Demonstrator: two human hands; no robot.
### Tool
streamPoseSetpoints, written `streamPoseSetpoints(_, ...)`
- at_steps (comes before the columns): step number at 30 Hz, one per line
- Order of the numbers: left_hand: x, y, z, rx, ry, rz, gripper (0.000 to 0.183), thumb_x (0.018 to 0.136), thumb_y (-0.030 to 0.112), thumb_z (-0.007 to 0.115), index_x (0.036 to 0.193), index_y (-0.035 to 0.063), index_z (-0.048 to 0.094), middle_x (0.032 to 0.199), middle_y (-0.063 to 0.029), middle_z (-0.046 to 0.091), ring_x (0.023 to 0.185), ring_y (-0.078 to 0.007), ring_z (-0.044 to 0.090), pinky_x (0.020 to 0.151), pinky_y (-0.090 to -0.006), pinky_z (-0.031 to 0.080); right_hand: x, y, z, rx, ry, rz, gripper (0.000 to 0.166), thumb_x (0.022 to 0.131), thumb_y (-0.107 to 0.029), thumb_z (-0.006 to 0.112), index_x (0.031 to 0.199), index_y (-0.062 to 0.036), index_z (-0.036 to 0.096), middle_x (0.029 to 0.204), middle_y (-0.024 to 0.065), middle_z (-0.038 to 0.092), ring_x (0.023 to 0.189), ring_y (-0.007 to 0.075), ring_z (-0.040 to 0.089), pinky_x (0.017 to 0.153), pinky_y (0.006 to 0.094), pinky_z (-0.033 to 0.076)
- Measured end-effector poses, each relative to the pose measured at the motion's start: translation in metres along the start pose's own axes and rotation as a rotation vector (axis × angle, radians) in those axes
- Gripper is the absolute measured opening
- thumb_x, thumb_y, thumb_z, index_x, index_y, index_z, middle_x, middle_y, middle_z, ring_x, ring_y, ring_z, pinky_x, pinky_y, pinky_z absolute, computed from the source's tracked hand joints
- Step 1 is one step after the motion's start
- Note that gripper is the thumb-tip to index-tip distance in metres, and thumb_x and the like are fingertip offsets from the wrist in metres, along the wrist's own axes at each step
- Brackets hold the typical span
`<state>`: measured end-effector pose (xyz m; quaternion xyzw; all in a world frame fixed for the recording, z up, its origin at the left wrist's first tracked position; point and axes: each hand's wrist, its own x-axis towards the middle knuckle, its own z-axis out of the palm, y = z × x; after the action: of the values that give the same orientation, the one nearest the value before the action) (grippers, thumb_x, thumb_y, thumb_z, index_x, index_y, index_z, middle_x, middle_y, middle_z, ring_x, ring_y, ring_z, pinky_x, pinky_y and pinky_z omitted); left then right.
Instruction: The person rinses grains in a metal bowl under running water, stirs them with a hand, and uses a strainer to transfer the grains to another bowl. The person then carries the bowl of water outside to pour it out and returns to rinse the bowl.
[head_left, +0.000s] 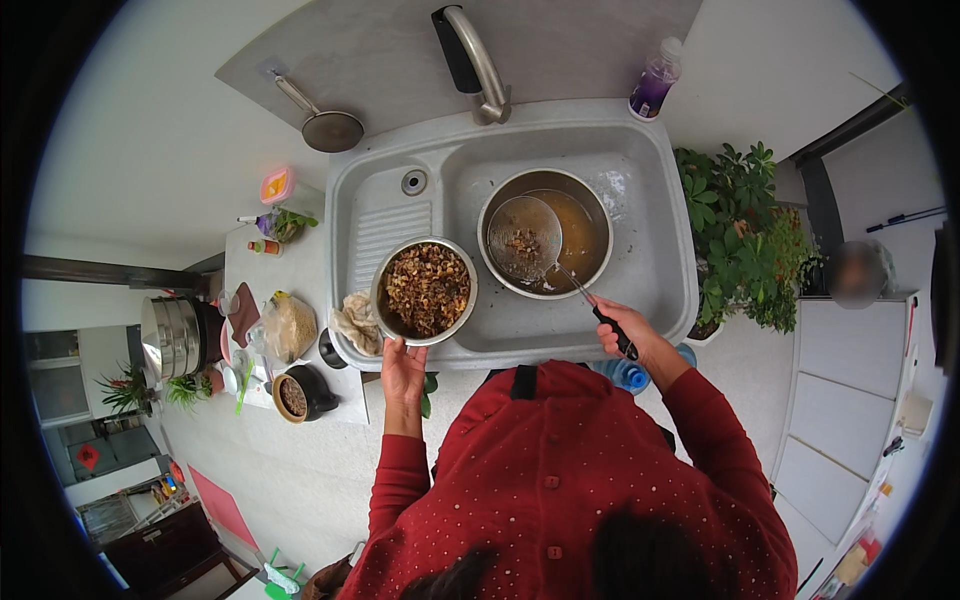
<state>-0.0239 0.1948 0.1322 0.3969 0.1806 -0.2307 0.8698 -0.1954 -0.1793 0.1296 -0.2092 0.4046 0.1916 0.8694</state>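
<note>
My right hand (630, 330) grips the black handle of a skimmer strainer (525, 214). Its round mesh head lies over the left part of a steel pot (606, 244) and carries a small heap of brown bits (523, 244). Cloudy brown liquid (574, 225) fills the pot, which stands in the large sink basin. My left hand (405, 371) holds the near rim of a steel bowl (379, 311), the thumb at its edge. Chopped brown and yellowish pieces (427, 289) fill that bowl. It sits left of the pot, over the divider and the ribbed side of the sink.
A crumpled cloth (358, 322) lies against the bowl's left side. The faucet (487, 82) rises behind the basin (645, 285). A purple-labelled bottle (656, 82) stands at the back right corner. Leafy plants (739, 217) border the right. A dark pot (319, 397) and a bag of grains (289, 326) stand left.
</note>
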Motion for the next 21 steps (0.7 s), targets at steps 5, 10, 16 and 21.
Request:
streamPoseSetpoints(5,0.000,0.001,0.000,-0.011,0.013,0.000,0.024,0.085,0.013,0.056,0.109,0.0084,0.050,0.112,-0.0053,0.057,0.101,-0.0210,0.057,0.086,-0.0352,0.049,0.006,0.000,-0.003,0.095,-0.007,-0.038,0.027,0.093,-0.025,0.048,0.121,-0.0251,0.047,0.061,-0.0010,0.042,0.046,0.0074,0.035,0.039,0.0217,0.031)
streamPoseSetpoints(10,-0.001,0.002,0.001,-0.004,0.018,0.010,0.026,0.085,0.013,0.056,0.110,0.0089,0.050,0.112,-0.0045,0.057,0.102,-0.0207,0.056,0.086,-0.0354,0.049,0.001,-0.009,-0.002,-0.068,0.162,-0.191,0.032,0.093,-0.024,0.049,0.124,-0.0226,0.046,0.059,0.0008,0.043,0.045,0.0091,0.037,0.039,0.0237,0.033)
streamPoseSetpoints(16,-0.002,0.002,0.001,0.003,0.032,-0.001,0.026,0.085,0.013,0.056,0.110,0.0109,0.050,0.110,-0.0032,0.057,0.099,-0.0197,0.056,0.085,-0.0349,0.049,0.005,-0.007,-0.006,-0.301,0.292,-0.299,0.045,0.092,-0.024,0.049,0.136,-0.0213,0.037,0.060,0.0018,0.046,0.044,0.0108,0.040,0.040,0.0263,0.036)
streamPoseSetpoints(21,-0.004,0.003,0.004,-0.003,0.038,-0.011,0.025,0.085,0.013,0.056,0.109,0.0112,0.051,0.110,-0.0030,0.057,0.098,-0.0193,0.057,0.083,-0.0332,0.050,0.012,0.004,-0.006,-0.285,0.243,-0.210,0.045,0.093,-0.024,0.048,0.136,-0.0223,0.037,0.061,0.0017,0.046,0.045,0.0105,0.039,0.041,0.0260,0.036)
